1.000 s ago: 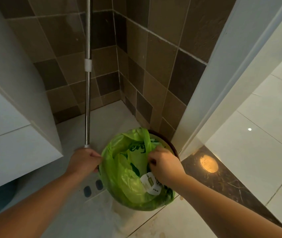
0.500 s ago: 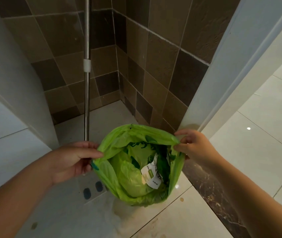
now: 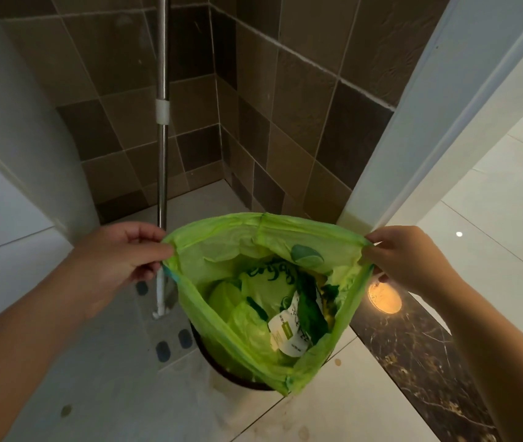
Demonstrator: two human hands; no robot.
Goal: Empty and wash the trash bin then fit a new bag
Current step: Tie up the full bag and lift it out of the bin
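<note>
A green trash bag [image 3: 222, 247] hangs stretched wide between my hands, its lower part still inside the dark round trash bin [image 3: 218, 368] on the floor. My left hand [image 3: 120, 260] pinches the bag's left rim. The right rim is pinched by my right hand [image 3: 403, 256]. Inside the bag lie crumpled green wrappers and a white labelled packet [image 3: 289, 330]. Most of the bin is hidden under the bag.
A metal mop pole [image 3: 162, 154] stands just left of the bag, its white foot on the floor by several blue floor marks. Brown tiled walls close the corner behind. A white cabinet [image 3: 5, 218] is at the left, a white door frame [image 3: 413, 122] at the right.
Both hands took the bag's rim off the bin, pulled it apart and lifted it. The bag's mouth is now wide open and higher than the bin.
</note>
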